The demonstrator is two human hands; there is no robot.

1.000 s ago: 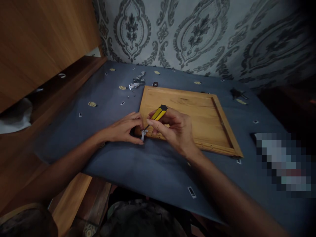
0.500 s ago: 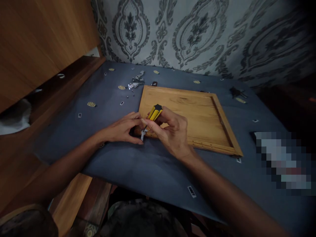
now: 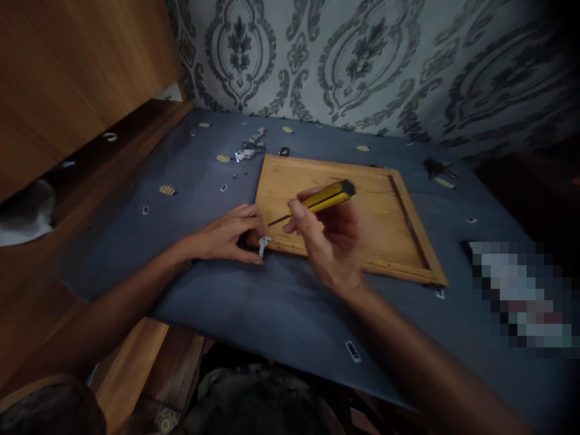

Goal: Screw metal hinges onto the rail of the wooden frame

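Note:
My right hand is closed around a yellow-and-black screwdriver. Its handle leans up to the right, and its thin shaft points down-left, the tip lifted clear of a silver cabinet hinge. This hinge sits at the near left corner of a framed wooden panel, its arm sticking out past the edge. My left hand pinches around the hinge, with the thumb at the arm's outer end and curled fingers by the panel's corner. Those fingers partly cover that corner.
More metal hinges lie beyond the panel's left side, with small screws near them. A small black item is behind the panel. A dark object lies at the right. A wooden cabinet borders the left.
My right hand has drawn back to the right, lifting the screwdriver off the hinge and tilting its handle rightward. The left hand stays at the hinge.

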